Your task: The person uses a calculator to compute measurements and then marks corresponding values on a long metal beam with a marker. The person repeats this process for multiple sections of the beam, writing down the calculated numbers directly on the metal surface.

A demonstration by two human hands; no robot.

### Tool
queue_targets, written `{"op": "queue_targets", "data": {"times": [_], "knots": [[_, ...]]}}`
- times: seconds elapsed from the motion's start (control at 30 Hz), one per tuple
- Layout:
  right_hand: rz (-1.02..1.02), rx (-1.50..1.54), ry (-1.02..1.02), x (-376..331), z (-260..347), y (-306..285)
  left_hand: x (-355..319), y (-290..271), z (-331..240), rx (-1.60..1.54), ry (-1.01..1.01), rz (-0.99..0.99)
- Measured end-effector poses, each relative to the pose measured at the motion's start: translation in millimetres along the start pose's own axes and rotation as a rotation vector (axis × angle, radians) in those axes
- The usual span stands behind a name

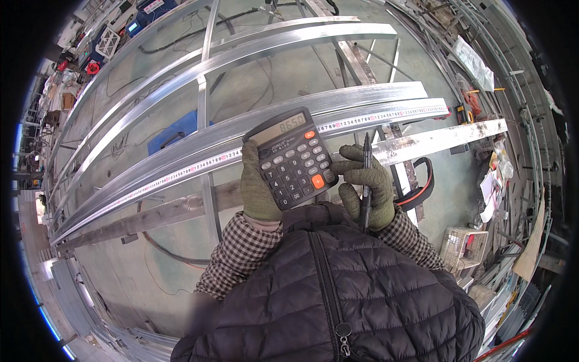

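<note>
A dark grey calculator (283, 172) with orange keys and a lit display is tilted up in front of me. My left hand (258, 187), in an olive-green knitted glove, grips it by its left side. Just to its right is my right hand (377, 190), in a matching glove, with a black marker pen (366, 181) held upright between the fingers. The index finger of that hand reaches to the calculator's right edge. Behind the calculator, a white measuring tape (211, 159) lies along a long silvery metal profile (163, 161).
More long metal profiles (295, 41) run across a steel frame (210, 208). A blue case (175, 133) lies on the floor beyond. To the right are a white plastic basket (463, 248), a black strap with a red edge (416, 184) and cluttered shelving. Cables trail over the floor.
</note>
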State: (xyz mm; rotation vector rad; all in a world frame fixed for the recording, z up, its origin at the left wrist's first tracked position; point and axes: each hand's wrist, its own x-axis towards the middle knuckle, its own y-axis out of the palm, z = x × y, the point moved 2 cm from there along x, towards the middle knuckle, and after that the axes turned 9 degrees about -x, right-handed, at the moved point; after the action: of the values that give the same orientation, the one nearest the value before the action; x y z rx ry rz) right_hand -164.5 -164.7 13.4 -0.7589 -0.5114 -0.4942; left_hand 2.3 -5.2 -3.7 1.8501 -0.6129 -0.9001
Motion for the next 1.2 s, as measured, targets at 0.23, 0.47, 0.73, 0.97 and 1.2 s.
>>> {"op": "queue_targets", "data": {"times": [0.23,0.47,0.73,0.97,1.2], "knots": [[-0.011,-0.026,0.038,8,10,7,-1,4,6,0.071,-0.027,0.057],[-0.004,-0.11,-0.034,22,16,11,0,0,11,0.116,-0.022,0.106],[0.003,-0.184,-0.082,29,15,13,2,-4,11,0.152,-0.009,0.15],[-0.012,-0.128,-0.085,23,15,9,2,-5,11,0.145,-0.025,0.085],[0.08,-0.175,-0.121,17,15,15,0,0,13,-0.027,-0.123,0.136]]}}
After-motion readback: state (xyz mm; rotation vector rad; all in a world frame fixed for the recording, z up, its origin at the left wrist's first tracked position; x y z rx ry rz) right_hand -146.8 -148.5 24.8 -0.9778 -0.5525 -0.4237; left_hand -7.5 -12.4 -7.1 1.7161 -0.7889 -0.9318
